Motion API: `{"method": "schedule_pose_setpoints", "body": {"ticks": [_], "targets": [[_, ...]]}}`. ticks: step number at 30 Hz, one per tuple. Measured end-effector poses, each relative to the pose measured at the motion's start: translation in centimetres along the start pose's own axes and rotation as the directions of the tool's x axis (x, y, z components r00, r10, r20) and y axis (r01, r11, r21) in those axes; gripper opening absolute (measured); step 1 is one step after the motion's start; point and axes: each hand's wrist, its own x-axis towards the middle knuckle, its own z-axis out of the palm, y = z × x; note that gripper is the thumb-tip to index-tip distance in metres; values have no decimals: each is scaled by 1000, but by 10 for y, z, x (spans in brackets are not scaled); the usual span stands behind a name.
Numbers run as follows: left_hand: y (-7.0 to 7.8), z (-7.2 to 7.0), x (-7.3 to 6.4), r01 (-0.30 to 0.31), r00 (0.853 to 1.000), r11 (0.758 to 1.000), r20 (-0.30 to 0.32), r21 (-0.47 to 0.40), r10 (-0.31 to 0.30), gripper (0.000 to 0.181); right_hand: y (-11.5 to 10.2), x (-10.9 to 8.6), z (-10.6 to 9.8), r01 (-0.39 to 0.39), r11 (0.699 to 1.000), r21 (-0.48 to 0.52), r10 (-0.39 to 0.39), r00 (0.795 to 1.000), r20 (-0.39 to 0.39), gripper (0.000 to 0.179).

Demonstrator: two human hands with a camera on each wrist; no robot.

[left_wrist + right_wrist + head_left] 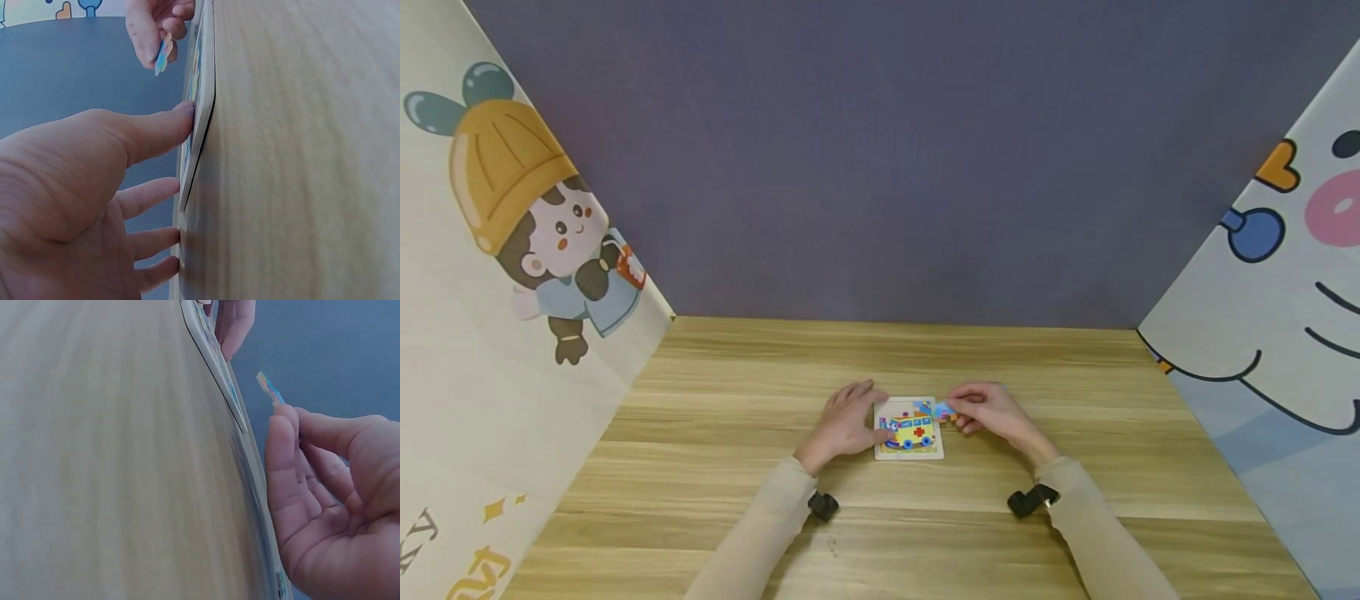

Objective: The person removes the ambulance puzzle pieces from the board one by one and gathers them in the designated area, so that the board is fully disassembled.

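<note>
A square jigsaw puzzle board point(916, 456) with a pale rim lies on the wooden table, showing a yellow ambulance with a red cross. Bare, pale backing shows at its upper left. My left hand point(848, 421) rests at its left side; in the left wrist view, the thumb point(159, 131) lies on the board and the other fingers extend along its edge and the table. Between thumb and fingertips, my right hand point(992, 412) pinches a blue, multicoloured puzzle piece point(270, 387), held just above the board's right edge.
The wooden table point(700, 467) runs back to a dark blue-grey partition point(895, 167). Cartoon-printed panels stand on the left point(490, 333) and right point(1247, 333). A small coloured flat thing point(282, 586) lies near the right hand, its kind unclear.
</note>
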Motion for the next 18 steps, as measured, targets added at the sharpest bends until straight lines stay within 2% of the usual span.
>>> {"method": "schedule_pose_setpoints", "body": {"ticks": [10, 18], "targets": [[0, -1, -1, -6, 1000, 1000, 0, -5, 6, 65, 4, -7, -15, -12, 1000, -17, 12, 1000, -29, 43], [-1, 1, 0, -7, 1000, 1000, -5, 4, 7, 64, 9, -13, -35, 9, 998, -67, -12, 999, -49, 46]]}}
